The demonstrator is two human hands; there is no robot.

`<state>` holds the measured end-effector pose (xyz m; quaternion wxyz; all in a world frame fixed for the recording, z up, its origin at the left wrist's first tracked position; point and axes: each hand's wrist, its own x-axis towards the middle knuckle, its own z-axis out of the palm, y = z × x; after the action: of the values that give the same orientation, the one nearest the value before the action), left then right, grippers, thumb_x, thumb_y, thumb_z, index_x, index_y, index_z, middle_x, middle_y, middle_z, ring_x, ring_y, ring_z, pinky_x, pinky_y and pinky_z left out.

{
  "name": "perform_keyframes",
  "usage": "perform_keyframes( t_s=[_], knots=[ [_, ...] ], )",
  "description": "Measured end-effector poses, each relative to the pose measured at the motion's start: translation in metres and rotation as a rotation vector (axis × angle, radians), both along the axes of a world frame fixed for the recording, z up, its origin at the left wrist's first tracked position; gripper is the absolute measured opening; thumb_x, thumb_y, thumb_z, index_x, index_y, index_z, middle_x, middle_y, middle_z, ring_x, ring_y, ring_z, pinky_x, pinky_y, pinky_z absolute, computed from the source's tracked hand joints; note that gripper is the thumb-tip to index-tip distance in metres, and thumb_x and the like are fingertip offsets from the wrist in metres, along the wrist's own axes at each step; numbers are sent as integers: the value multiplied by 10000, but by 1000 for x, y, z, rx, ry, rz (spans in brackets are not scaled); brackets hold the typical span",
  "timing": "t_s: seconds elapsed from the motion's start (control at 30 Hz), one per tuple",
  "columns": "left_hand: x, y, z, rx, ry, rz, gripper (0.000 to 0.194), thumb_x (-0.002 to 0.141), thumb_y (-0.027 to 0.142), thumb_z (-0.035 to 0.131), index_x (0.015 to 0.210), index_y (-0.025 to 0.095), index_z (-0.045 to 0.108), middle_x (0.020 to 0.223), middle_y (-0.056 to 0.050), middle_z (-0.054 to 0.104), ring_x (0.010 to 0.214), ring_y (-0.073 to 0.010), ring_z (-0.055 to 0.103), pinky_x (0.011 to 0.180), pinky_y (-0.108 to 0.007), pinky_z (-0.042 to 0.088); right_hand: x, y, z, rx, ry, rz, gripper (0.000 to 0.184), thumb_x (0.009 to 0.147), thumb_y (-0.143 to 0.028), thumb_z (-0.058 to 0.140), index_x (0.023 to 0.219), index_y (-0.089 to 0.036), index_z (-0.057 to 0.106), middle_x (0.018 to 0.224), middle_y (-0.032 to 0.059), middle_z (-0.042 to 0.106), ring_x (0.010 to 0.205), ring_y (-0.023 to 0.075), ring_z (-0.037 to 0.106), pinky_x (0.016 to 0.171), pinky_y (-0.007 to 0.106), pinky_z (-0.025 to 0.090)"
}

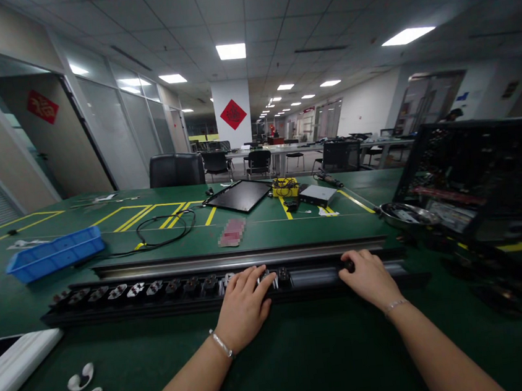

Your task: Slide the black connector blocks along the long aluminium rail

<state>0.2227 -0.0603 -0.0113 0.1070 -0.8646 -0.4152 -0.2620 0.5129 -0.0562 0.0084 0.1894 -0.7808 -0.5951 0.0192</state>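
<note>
A long black channel (320, 290) lies across the green table, and a row of plugs (174, 288), black and a few paler, sits in it with prongs up. My left hand (245, 300) rests over the right part of this row, fingers stretched out and touching the plugs, covering some of them. Just right of those fingers sits a dark plug (283, 275). Further right, my right hand (367, 279) is closed over the channel, thumb and fingers around a small black plug-like piece (349, 266), mostly hidden by the hand. A bare stretch of channel lies between my hands.
Behind the channel runs a second rail (240, 259). A blue bin (57, 253) and a black cable (164, 246) lie left. Farther back are a flat black panel (242, 195), yellow box (285, 187) and grey box (317, 195). A metal bowl (407, 214) and open computer case (477, 166) stand right.
</note>
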Motion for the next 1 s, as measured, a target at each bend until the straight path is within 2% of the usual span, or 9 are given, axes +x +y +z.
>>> perform_keyframes(
  t_s=[0.37, 0.67, 1.0],
  knots=[
    [0, 0, 0, -19, 7, 8, 486, 799, 225, 546, 1266, 305, 438, 1333, -25, 464, 1205, -227, 401, 997, -423, 312, 3, 1, -1, 10, -12, 5, 303, 715, -247, 445, 980, -213, 587, 1034, 73, 537, 970, 216, 482, 785, 318, 381],
    [-1, 0, -1, 7, 12, 8, 491, 796, 218, 547, 1268, 302, 440, 1332, -30, 466, 1200, -228, 412, 994, -421, 321, 4, -1, 2, -16, 3, 13, 323, 723, -197, 404, 995, -206, 579, 1061, 77, 535, 994, 225, 478, 807, 334, 378],
    [-1, 0, -1, 22, 8, 6, 494, 789, 222, 556, 1264, 302, 447, 1324, -31, 474, 1193, -232, 418, 990, -415, 326, 7, -1, 0, -7, -18, -3, 343, 725, -225, 415, 1027, -213, 577, 1093, 77, 544, 1006, 229, 492, 813, 337, 388]
  ],
)
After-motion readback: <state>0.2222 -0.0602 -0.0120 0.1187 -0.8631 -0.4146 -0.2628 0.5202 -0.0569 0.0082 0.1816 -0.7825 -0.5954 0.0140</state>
